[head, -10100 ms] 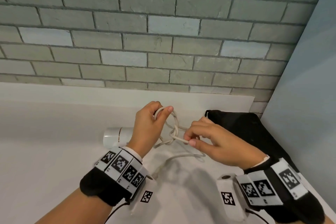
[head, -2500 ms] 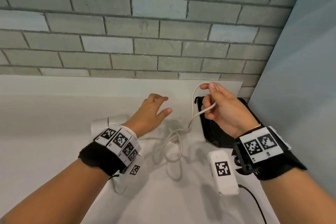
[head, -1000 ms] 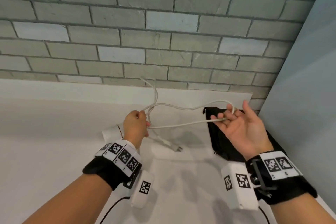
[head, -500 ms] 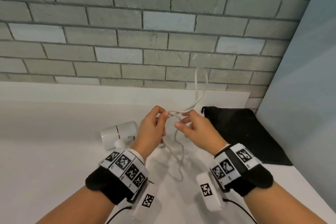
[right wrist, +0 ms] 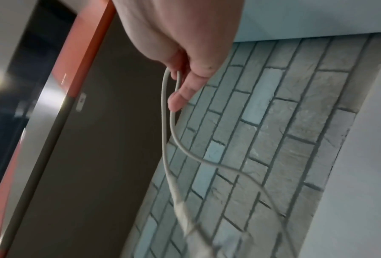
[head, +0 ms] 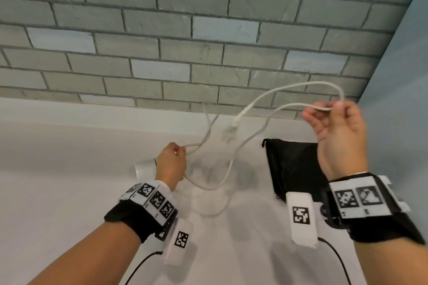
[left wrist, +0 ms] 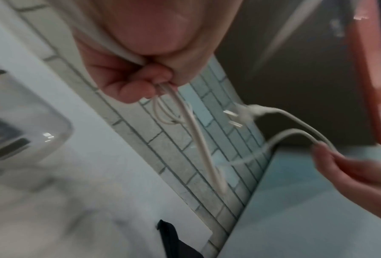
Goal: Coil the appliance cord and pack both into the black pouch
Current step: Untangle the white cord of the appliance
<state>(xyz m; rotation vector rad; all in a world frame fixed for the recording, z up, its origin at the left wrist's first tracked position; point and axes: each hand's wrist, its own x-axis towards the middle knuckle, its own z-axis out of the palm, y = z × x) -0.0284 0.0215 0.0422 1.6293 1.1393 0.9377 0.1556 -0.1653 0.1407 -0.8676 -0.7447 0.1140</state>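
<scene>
A white cord (head: 243,143) hangs in the air between my two hands. My left hand (head: 172,162) grips a bunch of its strands (left wrist: 191,125) low over the counter. My right hand (head: 335,127) is raised at the right and pinches a bend of the cord (right wrist: 169,104) between thumb and fingers. The plug (head: 231,126) dangles in mid-air between the hands, its prongs (left wrist: 231,118) showing in the left wrist view. The white appliance (head: 144,166) lies on the counter, mostly hidden behind my left hand. The black pouch (head: 291,166) lies flat below my right hand.
A grey brick wall (head: 185,41) rises behind the white counter (head: 69,180). A pale blue wall (head: 398,76) closes off the right side beside the pouch. Black cables run from both wrist cameras near the lower edge.
My hands were together at the centre half a second ago. The right hand has swung up and to the right, drawing out a long loop; the plug has lifted into the air.
</scene>
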